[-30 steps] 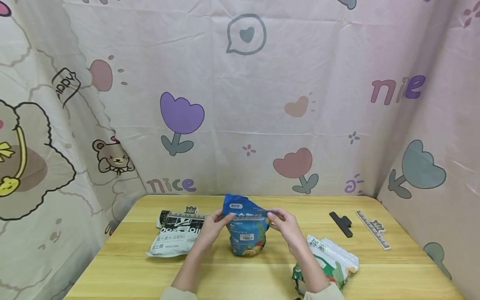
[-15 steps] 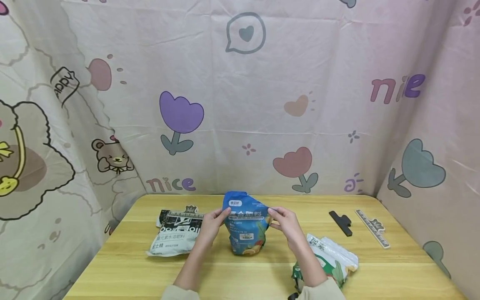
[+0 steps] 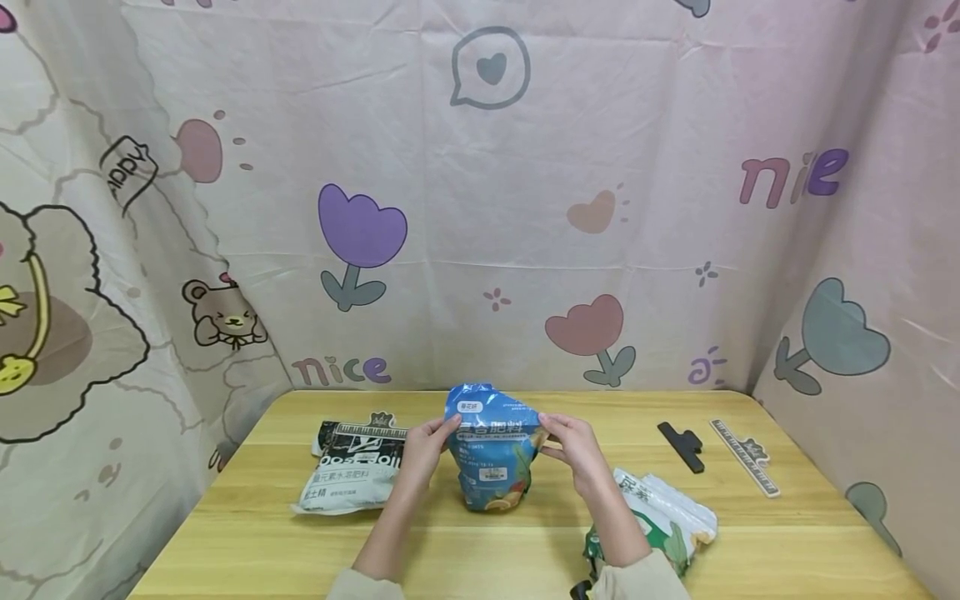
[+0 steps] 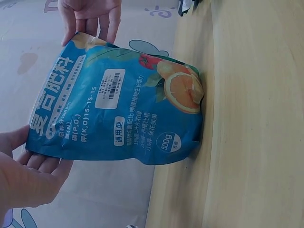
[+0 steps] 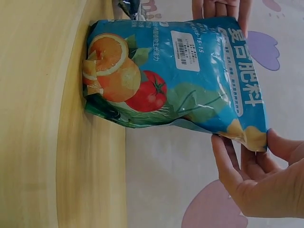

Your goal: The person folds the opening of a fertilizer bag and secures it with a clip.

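A blue fertilizer bag (image 3: pixel 491 467) with oranges and a tomato printed on it stands upright on the wooden table. My left hand (image 3: pixel 423 446) pinches its upper left edge between thumb and fingers. On the opposite side, my right hand (image 3: pixel 573 442) pinches the upper right edge, where the top slopes down. The left wrist view shows the bag's front (image 4: pixel 137 109) stretched between both hands, its base on the table. Thumb and curled fingers of the right hand (image 5: pixel 261 175) grip the top corner in the right wrist view.
A black-and-white bag (image 3: pixel 348 479) with a piano-key clip (image 3: pixel 371 430) lies at left. Beneath my right forearm is a green-and-white bag (image 3: pixel 675 517); a black piece (image 3: pixel 581 590) shows by the sleeve. A black clip (image 3: pixel 682 447) and another piano-key clip (image 3: pixel 746 458) lie at right.
The blue bag's upper part has straightened and risen slightly, showing more of its lettering. My left thumb has shifted from its front to its edge. The other bags and clips stay put.
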